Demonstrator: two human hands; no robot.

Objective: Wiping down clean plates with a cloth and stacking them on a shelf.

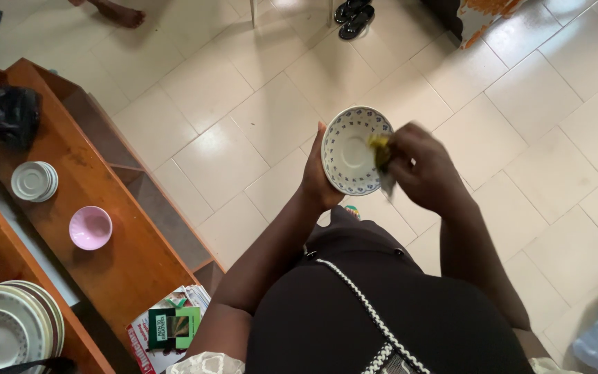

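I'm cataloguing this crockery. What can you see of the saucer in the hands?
The saucer is round, white, glazed like ceramic, with small blue motifs ringing its rim and a plain centre. It is tilted, face toward the camera, above the tiled floor. The left hand cups its back edge; the right hand presses a yellowish cloth against its right inner side.

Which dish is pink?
The small bowl on the wooden shelf. The stacked saucers, plates and the held saucer are white.
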